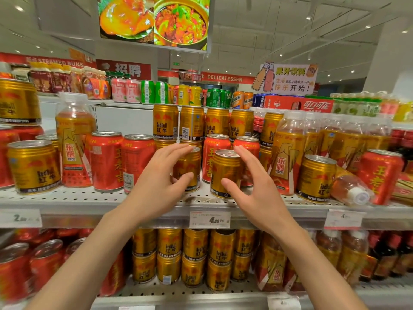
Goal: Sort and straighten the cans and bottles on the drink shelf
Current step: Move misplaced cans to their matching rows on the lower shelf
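Note:
Two gold Red Bull cans stand upright at the middle of the white shelf (89, 199). My left hand (156, 182) grips the left gold can (193, 166), fingers over its rim and thumb on its front. My right hand (257, 191) holds the right gold can (225, 170), thumb on the label and fingers along its right side. Red cans (107, 159) stand to the left, and more red cans (214, 153) stand behind, mixed with stacked gold cans (165, 121). An orange drink bottle (350, 190) lies on its side at the right.
A tall orange bottle (74, 139) and a gold can (33, 166) stand at the left. Another gold can (316, 177) and a red can (380, 175) flank the fallen bottle. Price tags (209, 219) line the shelf edge. The lower shelf holds gold cans (194, 256).

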`<state>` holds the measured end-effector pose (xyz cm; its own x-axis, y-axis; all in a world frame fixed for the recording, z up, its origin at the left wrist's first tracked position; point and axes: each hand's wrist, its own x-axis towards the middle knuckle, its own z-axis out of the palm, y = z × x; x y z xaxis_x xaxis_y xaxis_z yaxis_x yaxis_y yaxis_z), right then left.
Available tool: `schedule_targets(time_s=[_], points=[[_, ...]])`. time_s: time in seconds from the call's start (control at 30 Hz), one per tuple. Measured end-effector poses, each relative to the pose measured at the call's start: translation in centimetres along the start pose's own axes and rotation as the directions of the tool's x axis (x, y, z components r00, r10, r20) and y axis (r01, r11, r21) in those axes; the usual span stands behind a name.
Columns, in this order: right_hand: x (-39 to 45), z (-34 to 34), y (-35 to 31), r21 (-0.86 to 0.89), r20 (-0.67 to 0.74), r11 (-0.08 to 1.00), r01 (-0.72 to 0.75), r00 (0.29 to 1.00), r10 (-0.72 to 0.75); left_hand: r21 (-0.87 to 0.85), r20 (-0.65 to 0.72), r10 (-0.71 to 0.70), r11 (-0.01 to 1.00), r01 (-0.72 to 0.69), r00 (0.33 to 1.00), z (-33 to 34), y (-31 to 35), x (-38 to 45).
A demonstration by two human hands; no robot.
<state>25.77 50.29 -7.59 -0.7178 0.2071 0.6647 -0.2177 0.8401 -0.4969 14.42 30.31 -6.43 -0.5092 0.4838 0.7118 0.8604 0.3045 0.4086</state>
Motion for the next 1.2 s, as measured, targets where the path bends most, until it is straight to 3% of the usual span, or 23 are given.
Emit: schedule_targets(time_s=[0.07, 0.3, 0.43, 0.5, 0.63, 0.8, 1.2], points=[[-0.6, -0.1, -0.2, 0.057, -0.002, 0.998, -0.039, 0.999, 0.039, -0.139, -0.009, -0.036, 0.99, 0.034, 0.999, -0.4, 0.2, -0.6], [-3.7, -0.7, -0.5, 0.214, -0.108, 0.966, -0.145, 0.979, 0.171, -0.334, -0.125, -0.147, 0.937, 0.098, 0.981, -0.6, 1.3, -5.0], [-7.9, -0.9, -1.3, 0.361, -0.15, 0.913, -0.189, 0.955, 0.257, -0.529, -0.021, -0.205, 0.833, 0.163, 0.979, 0.3, 1.6, -8.4], [-10.0, -1.0, -1.3, 0.403, -0.108, 0.881, -0.247, 0.943, 0.314, -0.581, 0.064, -0.234, 0.782, 0.227, 0.97, 1.1, 1.5, -9.9], [-13.8, -0.3, 0.8, 0.368, 0.026, 0.815, -0.446, 0.882, 0.471, -0.597, 0.166, -0.318, 0.721, 0.352, 0.933, 3.4, 0.8, -12.7], [-16.7, -1.1, 4.1, 0.32, 0.082, 0.735, -0.598, 0.791, 0.607, -0.627, 0.256, -0.433, 0.607, 0.489, 0.864, 7.0, 0.3, -15.2], [-18.9, -10.2, 12.9, 0.274, 0.086, 0.733, -0.622, 0.775, 0.625, -0.56, 0.27, -0.46, 0.64, 0.527, 0.846, 16.1, 8.6, -13.0]])
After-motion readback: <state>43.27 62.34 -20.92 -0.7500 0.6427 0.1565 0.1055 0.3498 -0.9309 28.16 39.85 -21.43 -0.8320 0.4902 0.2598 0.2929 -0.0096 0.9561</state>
